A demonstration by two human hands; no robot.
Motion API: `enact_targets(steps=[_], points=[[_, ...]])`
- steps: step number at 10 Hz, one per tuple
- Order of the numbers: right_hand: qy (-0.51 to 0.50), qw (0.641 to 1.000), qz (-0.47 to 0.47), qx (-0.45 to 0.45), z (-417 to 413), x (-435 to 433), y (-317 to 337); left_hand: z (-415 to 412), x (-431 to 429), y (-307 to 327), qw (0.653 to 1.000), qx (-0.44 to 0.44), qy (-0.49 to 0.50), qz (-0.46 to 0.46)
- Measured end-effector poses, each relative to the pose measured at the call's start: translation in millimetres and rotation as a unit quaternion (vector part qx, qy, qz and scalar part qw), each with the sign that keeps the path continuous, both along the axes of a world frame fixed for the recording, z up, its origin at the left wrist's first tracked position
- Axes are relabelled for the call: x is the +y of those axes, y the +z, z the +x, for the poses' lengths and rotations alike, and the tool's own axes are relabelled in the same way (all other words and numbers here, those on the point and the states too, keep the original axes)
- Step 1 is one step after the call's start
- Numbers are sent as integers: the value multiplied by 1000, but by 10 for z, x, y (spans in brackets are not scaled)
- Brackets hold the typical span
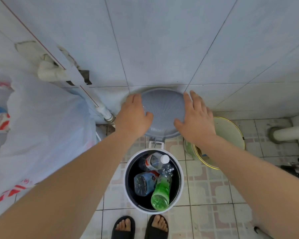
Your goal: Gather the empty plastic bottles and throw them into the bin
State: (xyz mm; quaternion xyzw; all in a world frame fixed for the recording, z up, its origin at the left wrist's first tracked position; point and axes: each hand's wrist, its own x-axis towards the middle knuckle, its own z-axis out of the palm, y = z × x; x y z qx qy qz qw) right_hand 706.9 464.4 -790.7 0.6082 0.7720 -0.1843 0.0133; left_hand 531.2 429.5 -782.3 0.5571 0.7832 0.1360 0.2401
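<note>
A white round bin stands open on the floor tiles just beyond my feet. Its grey lid is raised against the tiled wall. Inside the bin lie a green plastic bottle, a crushed clear bottle with a blue label and a clear bottle with a white cap. My left hand rests on the lid's left edge. My right hand lies on its right edge with fingers spread. Neither hand holds a bottle.
A large white plastic bag with red print fills the left side. A white pipe runs down the wall beside it. A pale green bucket stands right of the bin, under my right forearm. Another pipe lies far right.
</note>
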Motion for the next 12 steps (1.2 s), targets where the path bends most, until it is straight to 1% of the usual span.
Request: enact_targets(steps=[1, 3, 4, 5, 6, 7, 8, 10, 11, 12], points=[[-13, 999, -33, -5, -64, 86, -43, 44, 151, -41, 999, -10, -17, -29], [7, 999, -37, 0, -40, 80, -66, 20, 222, -88, 996, -15, -31, -82], [2, 999, -33, 19, -16, 14, -33, 48, 168, -43, 997, -2, -25, -75], [-12, 999, -12, 44, 5, -155, 11, 70, 23, 9, 998, 17, -24, -48], [-10, 998, 5, 57, 67, -521, 43, 83, -332, 31, 998, 50, -46, -6], [-20, 998, 6, 66, 139, -1055, 55, 117, -861, 46, 995, 59, -66, 34], [-36, 997, -4, 61, 193, -1711, 29, 178, -1480, 27, 994, 62, -80, 30], [-79, 992, -92, 35, 256, -2917, -113, 291, -2663, -95, 986, 69, -114, -95], [-84, 992, -95, 16, 305, -3149, -158, 286, -2939, -148, 986, 75, -105, -108], [-95, 991, -97, 9, 311, -3082, -92, 187, -2912, -89, 987, 92, -71, -110]])
